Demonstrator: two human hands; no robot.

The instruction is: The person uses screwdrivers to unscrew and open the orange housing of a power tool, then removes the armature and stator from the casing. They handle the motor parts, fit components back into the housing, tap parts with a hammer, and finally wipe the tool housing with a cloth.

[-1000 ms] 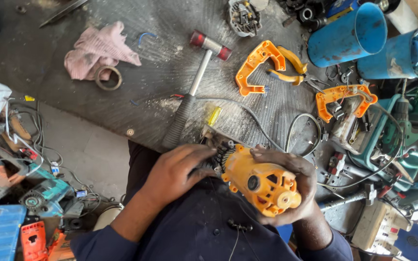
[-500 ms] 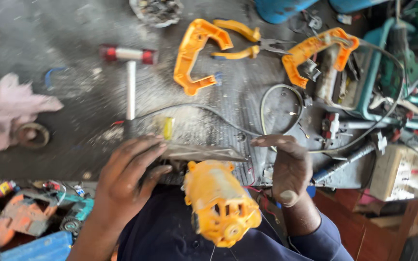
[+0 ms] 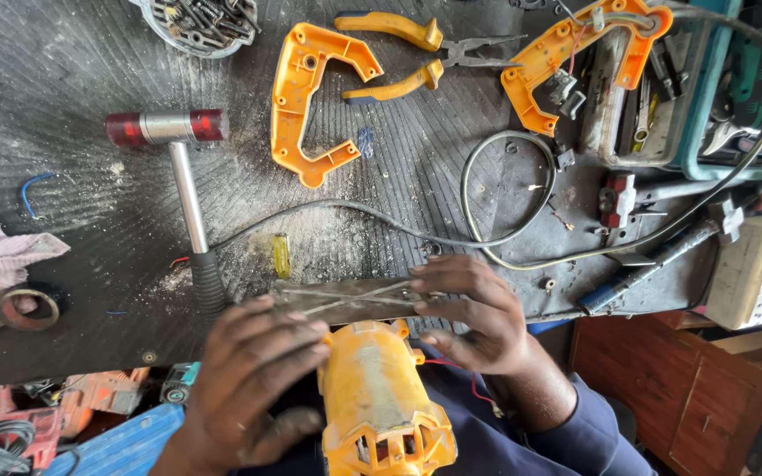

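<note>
Screws (image 3: 200, 16) fill round tray (image 3: 242, 35) near hammer (image 3: 178, 176)

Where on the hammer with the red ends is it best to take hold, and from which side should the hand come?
Probably the black ribbed grip at the low end of the hammer, coming from above. It lies flat on the bench, head away and grip toward the person, close to the left hand. The slim metal shaft would likely slip more.

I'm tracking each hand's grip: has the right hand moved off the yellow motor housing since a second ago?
Yes. The right hand left the yellow motor housing and now rests toward the bench edge, beside it.
</note>
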